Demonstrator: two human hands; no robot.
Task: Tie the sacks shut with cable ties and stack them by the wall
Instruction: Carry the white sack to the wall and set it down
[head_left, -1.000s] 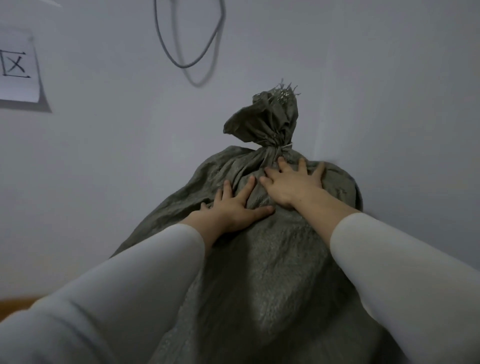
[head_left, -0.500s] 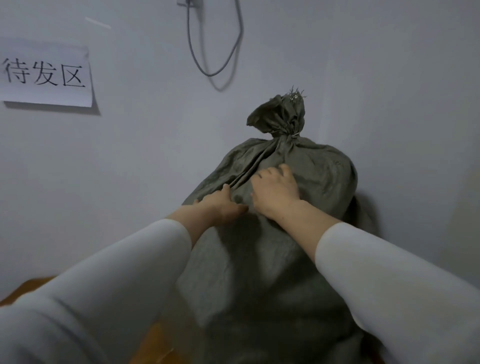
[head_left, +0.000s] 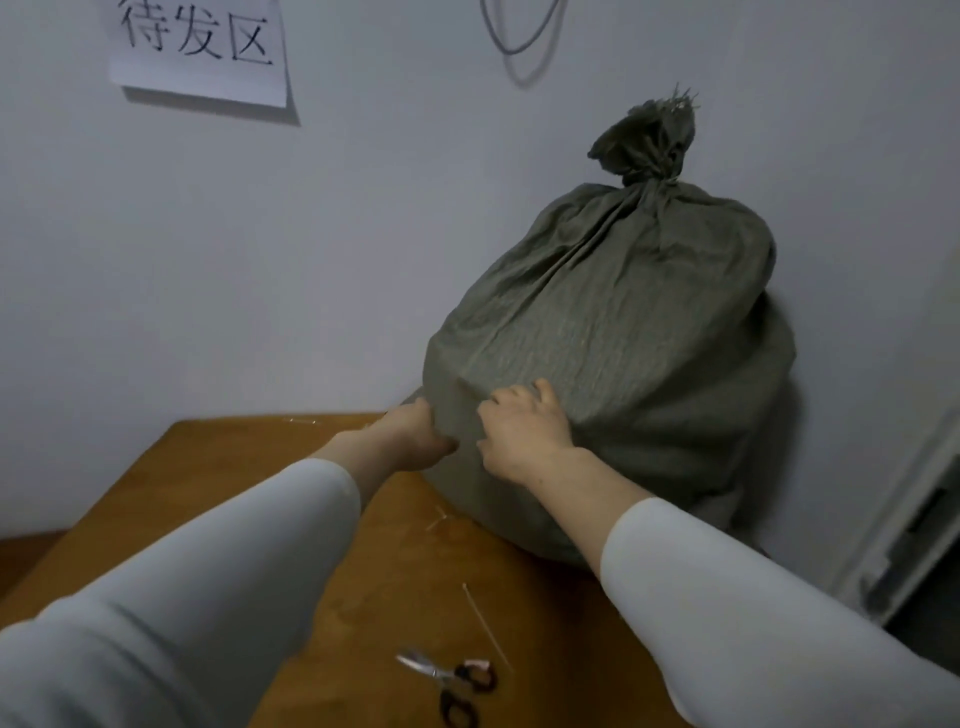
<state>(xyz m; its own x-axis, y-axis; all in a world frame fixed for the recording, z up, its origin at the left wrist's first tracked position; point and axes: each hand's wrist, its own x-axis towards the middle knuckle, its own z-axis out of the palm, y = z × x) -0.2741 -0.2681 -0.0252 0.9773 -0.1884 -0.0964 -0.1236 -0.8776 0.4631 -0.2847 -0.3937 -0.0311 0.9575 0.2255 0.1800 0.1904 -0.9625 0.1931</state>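
Both hands pinch the cloth low on the tied grey-green sack (head_left: 613, 322), which stands on the desk (head_left: 249, 478) against the wall: left hand (head_left: 415, 436) closed on a fold, right hand (head_left: 524, 426) curled, gripping beside it. A paper sign (head_left: 200, 49) above reads 待发区.

"待发区" on the wall's paper sign (head_left: 200, 49)
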